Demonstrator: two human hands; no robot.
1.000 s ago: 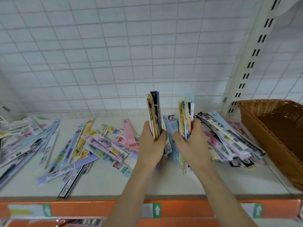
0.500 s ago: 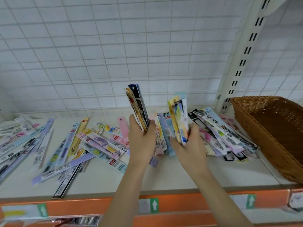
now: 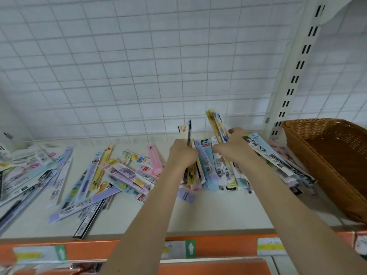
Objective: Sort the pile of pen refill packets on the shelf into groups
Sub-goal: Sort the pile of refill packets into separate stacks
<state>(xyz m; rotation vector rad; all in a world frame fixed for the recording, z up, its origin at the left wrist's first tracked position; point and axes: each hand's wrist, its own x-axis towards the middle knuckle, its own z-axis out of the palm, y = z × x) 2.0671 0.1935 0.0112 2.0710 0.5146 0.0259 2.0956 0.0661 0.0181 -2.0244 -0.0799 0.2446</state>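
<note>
Reaching over a cream shelf (image 3: pixel 218 213), a person is gripping upright bundles of long, flat, colourful pen refill packets. Their left hand (image 3: pixel 183 154) is curling round a thin bundle with a dark-edged packet (image 3: pixel 187 133); their right hand (image 3: pixel 233 148) is clasping a yellow-and-blue bundle (image 3: pixel 215 124). Both hands are now sitting lower and farther back than a second ago, nearer the middle pile (image 3: pixel 216 169). Loose packets are lying scattered at left (image 3: pixel 95 175); a brown wicker basket (image 3: pixel 327 161) is standing at right. Sorting appears to be underway, with much left.

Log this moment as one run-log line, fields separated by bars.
left hand grips upright packet bundle | right hand grips second upright bundle | loose packets spread on shelf | wicker basket at right
</note>
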